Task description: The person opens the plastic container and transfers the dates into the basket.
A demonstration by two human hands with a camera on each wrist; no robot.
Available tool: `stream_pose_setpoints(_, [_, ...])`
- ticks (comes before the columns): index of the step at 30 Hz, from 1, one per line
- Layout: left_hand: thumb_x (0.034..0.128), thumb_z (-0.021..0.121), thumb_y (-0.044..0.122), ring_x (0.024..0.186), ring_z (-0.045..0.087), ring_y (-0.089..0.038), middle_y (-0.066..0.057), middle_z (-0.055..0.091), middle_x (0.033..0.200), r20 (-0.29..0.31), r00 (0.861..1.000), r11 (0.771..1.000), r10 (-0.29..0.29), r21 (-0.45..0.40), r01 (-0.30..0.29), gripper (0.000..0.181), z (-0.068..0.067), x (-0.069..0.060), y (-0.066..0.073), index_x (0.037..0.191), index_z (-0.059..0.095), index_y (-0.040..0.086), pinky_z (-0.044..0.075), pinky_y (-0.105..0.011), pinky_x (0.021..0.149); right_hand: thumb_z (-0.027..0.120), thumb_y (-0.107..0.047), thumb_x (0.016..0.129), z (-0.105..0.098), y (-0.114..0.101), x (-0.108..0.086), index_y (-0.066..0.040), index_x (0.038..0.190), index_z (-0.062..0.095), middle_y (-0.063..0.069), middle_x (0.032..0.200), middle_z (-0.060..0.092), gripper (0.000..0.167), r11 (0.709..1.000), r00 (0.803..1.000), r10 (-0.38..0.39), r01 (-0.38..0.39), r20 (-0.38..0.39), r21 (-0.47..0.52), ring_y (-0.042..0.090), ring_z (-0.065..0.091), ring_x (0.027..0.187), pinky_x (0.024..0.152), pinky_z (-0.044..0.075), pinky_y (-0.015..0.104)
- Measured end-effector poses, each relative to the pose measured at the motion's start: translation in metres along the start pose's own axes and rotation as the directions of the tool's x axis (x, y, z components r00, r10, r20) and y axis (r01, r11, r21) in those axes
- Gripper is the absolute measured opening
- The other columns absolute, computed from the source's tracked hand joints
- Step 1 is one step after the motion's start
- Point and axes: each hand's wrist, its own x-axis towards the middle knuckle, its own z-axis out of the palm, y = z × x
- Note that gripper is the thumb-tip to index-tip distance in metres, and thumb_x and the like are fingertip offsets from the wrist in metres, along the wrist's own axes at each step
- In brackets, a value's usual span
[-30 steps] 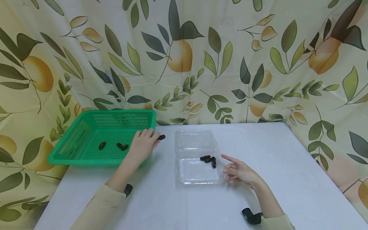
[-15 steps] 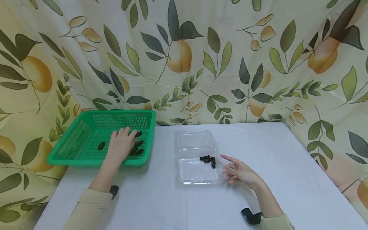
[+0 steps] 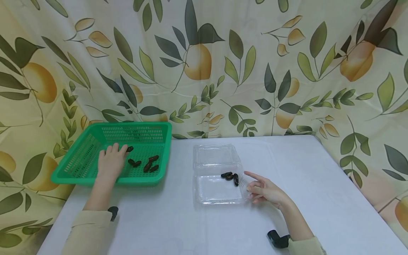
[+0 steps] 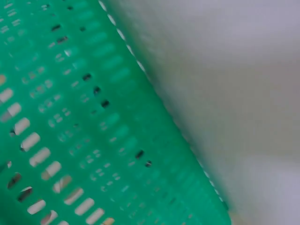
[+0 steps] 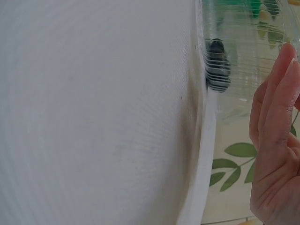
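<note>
My left hand [image 3: 109,161] is over the left part of the green basket [image 3: 163,177], pinching a dark brown date [image 3: 130,149] at the thumb side. Several more dates [image 3: 147,166] lie on the basket floor to the right of the hand. In the left wrist view only the basket wall [image 4: 122,117] shows, with the hand out of frame. My right hand [image 3: 266,191] is by the right side of a clear plastic clamshell box [image 3: 210,193], index finger extended. Whether it touches the box is unclear. Several dates [image 3: 229,177] lie inside the box near its right wall.
The box's lid [image 3: 215,154] lies folded back, away from me. A white cloth covers the table [image 3: 178,226]. A curtain [image 3: 204,106] printed with fruit and leaves hangs behind the table's far edge.
My left hand has moved left with the date, from the basket's right rim to its left part, uncovering dates on the right. The right hand and the box have stayed put.
</note>
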Motion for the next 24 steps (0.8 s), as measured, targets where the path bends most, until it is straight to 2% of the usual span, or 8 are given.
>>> stream_pose_setpoints(4, [0.0974,0.042,0.02,0.091,0.041,-0.04,-0.024,0.043,0.102,0.065,0.997,0.999,-0.04,-0.003,0.04,0.023,-0.003,-0.002,-0.008,0.115,0.042,0.005,0.034,-0.052,0.074,0.057,-0.006,0.088,0.0,0.0,0.001,-0.004,0.145,0.017,0.009,0.089,0.056,0.07,1.0,1.0,0.003,-0.003,0.002,-0.001,0.013,0.061,0.066,0.056,0.052,0.025])
stream_pose_setpoints(9, [0.0982,0.04,0.018,0.101,0.037,-0.046,-0.029,0.039,0.111,0.148,0.984,0.995,-0.1,-0.01,0.103,0.028,-0.003,-0.004,-0.017,0.122,0.039,0.003,0.032,-0.059,0.081,0.058,-0.007,0.088,-0.001,0.0,0.001,-0.004,0.145,0.017,0.009,0.089,0.057,0.07,1.0,1.0,0.009,-0.009,-0.001,-0.006,0.013,0.061,0.066,0.056,0.052,0.025])
stream_pose_setpoints(15, [0.0981,0.039,0.017,0.101,0.037,-0.047,-0.033,0.037,0.117,0.19,0.973,0.991,-0.133,-0.007,0.137,0.032,0.0,-0.006,-0.025,0.125,0.039,0.001,0.033,-0.061,0.081,0.058,-0.008,0.088,-0.001,0.0,0.001,-0.004,0.145,0.017,0.009,0.09,0.057,0.07,1.0,1.0,0.016,-0.016,-0.006,-0.01,0.013,0.061,0.066,0.056,0.052,0.025])
stream_pose_setpoints(20, [0.0981,0.039,0.017,0.1,0.038,-0.048,-0.034,0.038,0.113,0.226,0.963,0.988,-0.146,-0.016,0.153,0.029,0.004,-0.005,-0.029,0.122,0.039,0.0,0.033,-0.061,0.08,0.058,-0.008,0.088,-0.001,0.0,0.001,-0.004,0.145,0.017,0.009,0.09,0.056,0.07,1.0,1.0,0.016,-0.016,-0.004,-0.009,0.014,0.061,0.067,0.057,0.052,0.025])
stream_pose_setpoints(24, [0.0978,0.04,0.017,0.104,0.037,-0.05,-0.035,0.037,0.116,0.267,0.952,0.987,-0.15,-0.02,0.161,0.035,0.008,-0.004,-0.032,0.127,0.038,-0.002,0.033,-0.062,0.082,0.058,-0.008,0.088,0.0,0.0,0.001,-0.004,0.145,0.017,0.01,0.09,0.057,0.07,1.0,1.0,0.02,-0.02,-0.007,-0.011,0.014,0.061,0.066,0.056,0.052,0.025])
